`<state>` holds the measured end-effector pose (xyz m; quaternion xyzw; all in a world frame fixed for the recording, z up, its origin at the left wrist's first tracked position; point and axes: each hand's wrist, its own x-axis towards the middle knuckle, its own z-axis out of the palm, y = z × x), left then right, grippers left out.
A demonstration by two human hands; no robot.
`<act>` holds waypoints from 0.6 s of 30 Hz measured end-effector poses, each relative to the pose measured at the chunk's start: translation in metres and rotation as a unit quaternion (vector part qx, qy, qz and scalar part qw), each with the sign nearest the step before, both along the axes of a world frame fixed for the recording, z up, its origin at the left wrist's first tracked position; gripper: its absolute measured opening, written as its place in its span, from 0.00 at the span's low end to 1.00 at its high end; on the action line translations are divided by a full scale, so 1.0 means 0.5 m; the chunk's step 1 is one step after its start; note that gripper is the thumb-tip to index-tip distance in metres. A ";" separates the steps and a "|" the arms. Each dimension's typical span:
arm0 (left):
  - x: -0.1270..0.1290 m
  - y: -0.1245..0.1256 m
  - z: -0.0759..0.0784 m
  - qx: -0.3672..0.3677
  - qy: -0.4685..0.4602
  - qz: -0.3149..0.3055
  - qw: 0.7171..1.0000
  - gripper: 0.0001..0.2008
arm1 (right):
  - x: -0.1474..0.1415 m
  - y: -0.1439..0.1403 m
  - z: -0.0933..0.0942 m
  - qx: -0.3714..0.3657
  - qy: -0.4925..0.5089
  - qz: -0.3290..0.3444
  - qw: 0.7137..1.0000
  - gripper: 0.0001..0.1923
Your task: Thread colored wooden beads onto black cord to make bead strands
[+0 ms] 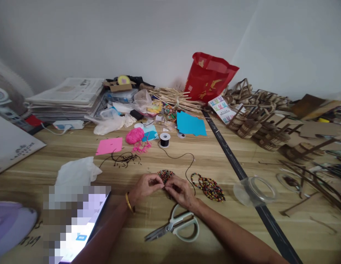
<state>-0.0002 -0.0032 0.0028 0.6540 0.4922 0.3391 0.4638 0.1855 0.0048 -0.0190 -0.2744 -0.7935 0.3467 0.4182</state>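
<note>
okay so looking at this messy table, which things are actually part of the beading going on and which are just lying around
In use:
left hand and right hand, pinching a beaded piece
black cord running to its spool
second beaded strand
scissors, close under the hands

Lying about:
newspapers
red bag
blue paper
pink yarn
wooden cut-outs
clear lid

A light wooden counter with visible grain, crossed by a dark strip, stands against plain white walls meeting in a corner, under soft, even light.
</note>
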 end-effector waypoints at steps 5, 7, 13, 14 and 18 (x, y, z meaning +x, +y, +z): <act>0.004 -0.002 0.013 -0.008 0.005 0.005 1.000 0.06 | 0.001 0.002 -0.007 0.000 -0.016 0.001 1.000 0.06; 0.005 -0.003 0.018 -0.011 0.005 0.006 1.000 0.06 | 0.002 0.003 -0.008 0.004 -0.017 0.002 1.000 0.06; -0.007 0.006 0.004 -0.012 -0.027 0.067 0.997 0.09 | 0.002 0.005 -0.002 0.014 0.008 0.015 1.000 0.07; -0.012 0.009 0.000 -0.005 -0.024 0.092 0.995 0.10 | 0.002 0.006 -0.002 0.016 0.011 0.016 1.000 0.07; -0.033 0.018 -0.009 0.055 0.056 0.151 0.985 0.10 | 0.000 0.008 -0.011 0.015 0.013 0.002 1.000 0.06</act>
